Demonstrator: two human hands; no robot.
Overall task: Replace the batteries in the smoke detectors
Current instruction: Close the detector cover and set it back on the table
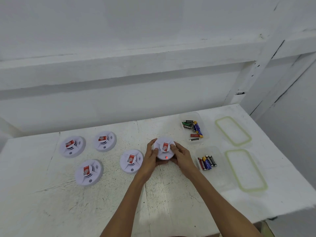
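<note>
Gripping the lit smoke detector (pixel 164 148) at frame centre, left hand (pixel 150 158) and right hand (pixel 183 158) clamped on opposite sides; round, no long axis. Nearer battery tub (pixel 220 156) lies right, closest to my right hand.

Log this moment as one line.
left hand: grips smoke detector | right hand: grips same detector | indicator light: red, lit | detector: face up

Plain workroom, scuffed white table (pixel 51 202) (whitewashed wall (pixel 119 31) behind)
</note>
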